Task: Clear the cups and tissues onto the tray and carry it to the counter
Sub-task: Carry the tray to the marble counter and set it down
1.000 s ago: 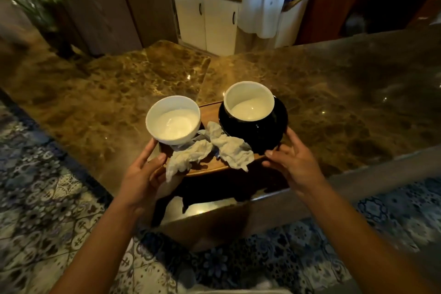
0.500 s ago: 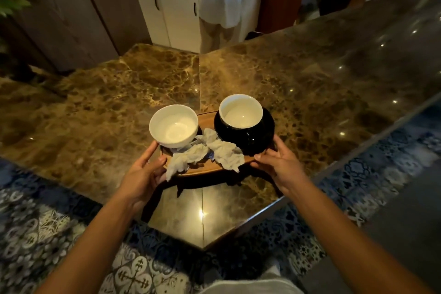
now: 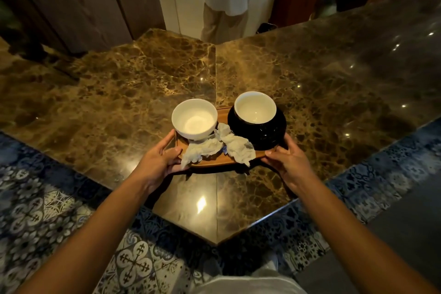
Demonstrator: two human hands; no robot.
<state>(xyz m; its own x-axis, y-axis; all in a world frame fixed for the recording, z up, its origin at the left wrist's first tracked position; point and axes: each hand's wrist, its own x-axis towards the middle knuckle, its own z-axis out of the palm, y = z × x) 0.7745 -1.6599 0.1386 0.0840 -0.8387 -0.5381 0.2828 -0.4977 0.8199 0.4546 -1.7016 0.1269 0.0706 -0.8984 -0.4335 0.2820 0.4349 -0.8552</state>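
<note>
Marble table (image 3: 310, 74) spread wide, bare beyond tray; pointed corner near viewer. Wooden tray (image 3: 214, 163) over table near that corner, carrying white cup (image 3: 194, 119), black cup (image 3: 257, 124), crumpled tissues (image 3: 222, 145). Left hand (image 3: 158, 162), right hand (image 3: 290, 162) clasped tray ends.

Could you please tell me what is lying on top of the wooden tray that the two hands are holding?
On the wooden tray: a white cup, a black-outside cup and crumpled white tissues. They cover most of its surface.
</note>
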